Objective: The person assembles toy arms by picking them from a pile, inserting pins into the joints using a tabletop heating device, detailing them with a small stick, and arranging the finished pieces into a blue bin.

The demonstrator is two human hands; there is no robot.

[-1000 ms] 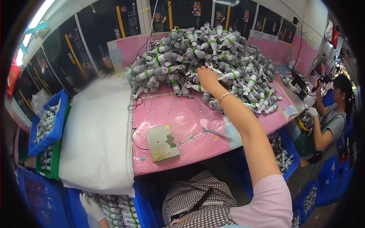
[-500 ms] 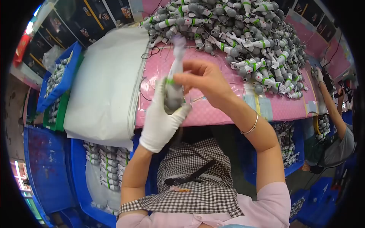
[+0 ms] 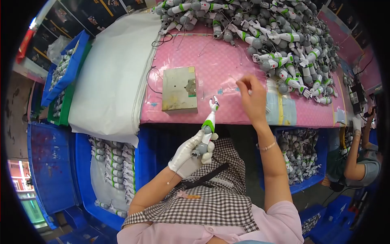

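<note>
My left hand (image 3: 189, 152), in a white glove, is closed around the grey shoulder end of a toy arm (image 3: 208, 124) over my lap. The toy arm is white and grey with a green band, and its small white hand points up toward the table. A thin wire with a pale tip (image 3: 168, 182) trails down from the toy arm's lower end. My right hand (image 3: 254, 99) is bare and hovers over the table's front part, right of a metal block (image 3: 174, 91). Its fingers are curled together; anything between them is too small to make out.
Many similar toy arms are heaped (image 3: 280, 36) at the back right of the pink table (image 3: 223, 116). White sheeting (image 3: 105, 77) covers its left part. Blue bins (image 3: 87, 195) below and a blue crate (image 3: 46, 95) at left hold more arms. A co-worker's arm (image 3: 353, 158) is at far right.
My left hand has come down and nearer to my body with the toy arm. My right hand has let go of the toy arm and moved right. The metal block now shows.
</note>
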